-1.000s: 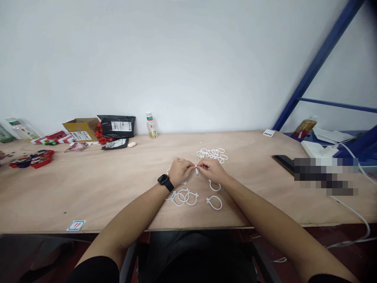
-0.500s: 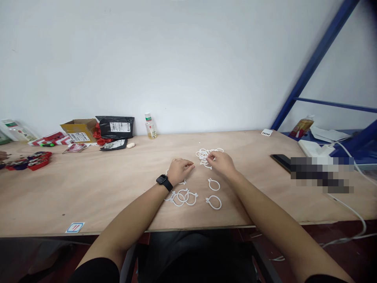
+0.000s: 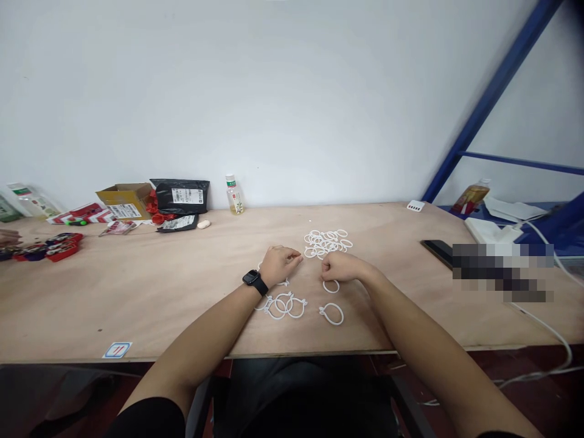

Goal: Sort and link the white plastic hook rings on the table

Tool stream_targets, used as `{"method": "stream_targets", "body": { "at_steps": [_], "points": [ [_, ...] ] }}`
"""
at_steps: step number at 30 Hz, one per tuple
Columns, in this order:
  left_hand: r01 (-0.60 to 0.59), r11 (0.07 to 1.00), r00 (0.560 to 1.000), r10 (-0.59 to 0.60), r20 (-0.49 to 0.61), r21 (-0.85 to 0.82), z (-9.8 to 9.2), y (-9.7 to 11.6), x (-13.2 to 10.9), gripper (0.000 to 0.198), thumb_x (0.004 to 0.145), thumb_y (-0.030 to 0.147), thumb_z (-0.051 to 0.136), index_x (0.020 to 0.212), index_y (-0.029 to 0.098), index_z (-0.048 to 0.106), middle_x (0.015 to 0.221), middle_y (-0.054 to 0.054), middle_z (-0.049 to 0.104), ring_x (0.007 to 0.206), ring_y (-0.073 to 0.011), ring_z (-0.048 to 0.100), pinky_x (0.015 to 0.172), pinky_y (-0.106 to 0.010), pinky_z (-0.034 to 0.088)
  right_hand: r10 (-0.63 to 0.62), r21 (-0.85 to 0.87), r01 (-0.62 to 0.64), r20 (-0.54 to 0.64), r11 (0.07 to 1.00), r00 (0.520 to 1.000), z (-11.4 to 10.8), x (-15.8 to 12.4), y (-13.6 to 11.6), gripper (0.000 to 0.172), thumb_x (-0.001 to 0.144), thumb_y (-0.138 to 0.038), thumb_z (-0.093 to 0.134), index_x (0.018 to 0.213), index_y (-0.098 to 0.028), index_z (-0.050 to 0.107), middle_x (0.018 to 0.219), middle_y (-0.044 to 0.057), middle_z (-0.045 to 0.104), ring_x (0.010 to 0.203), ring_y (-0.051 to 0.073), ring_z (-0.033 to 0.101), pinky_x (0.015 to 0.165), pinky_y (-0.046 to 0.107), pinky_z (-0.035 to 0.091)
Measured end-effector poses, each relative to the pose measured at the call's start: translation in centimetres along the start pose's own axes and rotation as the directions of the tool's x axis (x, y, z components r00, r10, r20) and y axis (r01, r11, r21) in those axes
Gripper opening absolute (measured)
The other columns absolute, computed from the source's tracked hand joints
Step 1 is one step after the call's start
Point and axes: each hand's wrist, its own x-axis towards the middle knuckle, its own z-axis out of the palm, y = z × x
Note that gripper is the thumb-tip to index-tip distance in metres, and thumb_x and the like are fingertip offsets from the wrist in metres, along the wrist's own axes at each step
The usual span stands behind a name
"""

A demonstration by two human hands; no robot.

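Observation:
My right hand (image 3: 343, 266) is closed, its fingers curled down at the clip end of a white plastic ring (image 3: 331, 290) that lies on the table. That clip is hidden behind the fingers. Nearer the table's front edge lies another white ring (image 3: 334, 314) with its clip showing. My left hand (image 3: 280, 264), with a black watch at the wrist, rests low over the table, fingers loosely stretched and no object visible in them. Partly under it and just below it are several overlapping white rings (image 3: 283, 307). Beyond both hands is a pile of white rings (image 3: 327, 242).
On the right lies a dark phone (image 3: 435, 250) beside a blurred patch and a white power strip (image 3: 490, 234) with cables. A bottle (image 3: 235, 196), black parcels (image 3: 185, 198) and an open box (image 3: 125, 202) stand along the wall. Another person's hand (image 3: 9, 237) shows at far left.
My right hand has moved from the pile toward me, down to the single ring. The pile now shows more fully. My left hand has stayed in place.

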Motion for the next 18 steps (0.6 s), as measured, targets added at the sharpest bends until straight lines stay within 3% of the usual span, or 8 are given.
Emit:
{"method": "stream_targets", "body": {
  "at_steps": [3,6,8,18],
  "points": [
    [-0.036,0.999,0.999,0.037,0.014,-0.019,0.0,0.1,0.0,0.024,0.089,0.037,0.056,0.092,0.022,0.074,0.09,-0.003,0.075,0.084,-0.0175,0.065,0.085,-0.032,0.045,-0.125,0.07,0.14,-0.182,0.988,0.975,0.2,0.4,-0.4,0.012,0.073,-0.025,0.061,0.064,-0.019,0.067,0.06,-0.001,0.063,0.058,0.013,0.055,0.052,0.023,0.036],
    [-0.071,0.997,0.997,0.072,0.01,-0.04,0.0,0.3,-0.1,0.023,0.09,0.037,0.056,0.093,0.022,0.074,0.09,-0.003,0.075,0.082,-0.0169,0.065,0.083,-0.031,0.045,-0.254,0.119,0.322,-0.39,0.939,0.885,0.5,0.7,-1.1,0.017,0.083,-0.031,0.058,0.076,-0.019,0.069,0.076,0.002,0.067,0.072,0.015,0.059,0.064,0.025,0.042],
    [-0.083,0.995,0.997,0.083,-0.002,-0.05,-0.1,0.3,-0.1,0.025,0.091,0.039,0.055,0.093,0.022,0.074,0.089,-0.003,0.075,0.081,-0.0166,0.065,0.083,-0.031,0.045,-0.301,0.133,0.403,-0.467,0.905,0.831,0.9,0.9,-1.5,0.02,0.087,-0.034,0.057,0.083,-0.02,0.071,0.082,0.004,0.068,0.078,0.016,0.06,0.07,0.026,0.044],
    [-0.077,0.997,0.991,0.075,-0.107,-0.017,0.3,-0.1,-0.1,0.016,0.087,0.028,0.06,0.081,0.021,0.073,0.076,0.0,0.074,0.073,-0.0137,0.064,0.081,-0.029,0.043,-0.343,0.157,0.497,-0.548,0.854,0.763,2.1,1.5,-1.8,0.02,0.091,-0.031,0.055,0.091,-0.022,0.073,0.09,0.005,0.072,0.084,0.018,0.064,0.078,0.031,0.048]
  ]
}}
